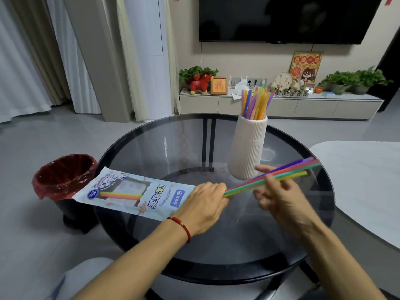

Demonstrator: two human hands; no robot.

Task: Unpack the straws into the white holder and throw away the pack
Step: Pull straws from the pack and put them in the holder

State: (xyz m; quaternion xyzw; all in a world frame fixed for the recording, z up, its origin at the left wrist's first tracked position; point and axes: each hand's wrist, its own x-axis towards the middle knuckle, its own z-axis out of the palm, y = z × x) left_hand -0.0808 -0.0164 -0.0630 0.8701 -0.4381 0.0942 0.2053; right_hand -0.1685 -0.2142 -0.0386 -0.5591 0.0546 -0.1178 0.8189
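While the left hand (204,204), a red cord bracelet (183,226) on its wrist, grips the open end of the flat white printed straw pack (134,193), a small bundle of long purple, green, red and yellow plastic straws (279,176) sticks out of that end toward the right. The right hand (279,195) has its fingers loosely curled around the middle of the bundle. The pack lies over the left edge of the round dark glass tabletop (194,135), its far end reaching above the black bin with a red liner (65,176) on the floor. A few straws remain visible through the pack's window. Toward the back right edge stands the ribbed white holder (249,146), already holding many coloured straws (256,102) upright.
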